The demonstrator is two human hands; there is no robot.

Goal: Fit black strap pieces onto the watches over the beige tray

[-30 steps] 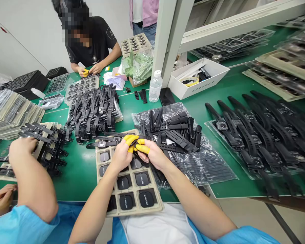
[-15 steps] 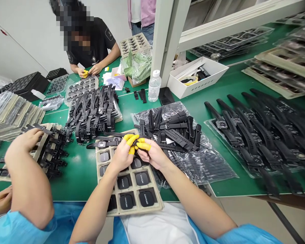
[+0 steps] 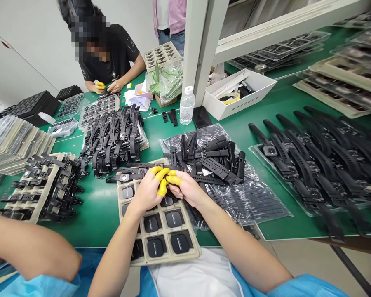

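My left hand [image 3: 151, 187] and my right hand [image 3: 185, 187], with yellow finger cots on several fingers, meet above a beige tray [image 3: 159, 260]. Their fingertips are closed together on a small black watch part, mostly hidden by the fingers. Square black watch bodies [image 3: 154, 246] sit in the tray's compartments below my wrists. Across the tray's far end lie watches with black straps [image 3: 125, 176], just beyond my left hand. A pile of loose black watch straps [image 3: 216, 159] rests on clear plastic bags [image 3: 253, 202], right of my right hand.
Strapped watches cover trays at left [image 3: 38, 198], centre-left [image 3: 111, 138] and right [image 3: 309, 165]. A water bottle [image 3: 187, 106], a phone [image 3: 202, 117] and a white box [image 3: 239, 95] stand farther back. A co-worker's arm [image 3: 34, 247] is at lower left; another person [image 3: 111, 62] sits opposite.
My hands stay together over the tray, with only slight finger movement. The co-worker's arm at left has drawn back from the tray of watches, down toward the lower left.
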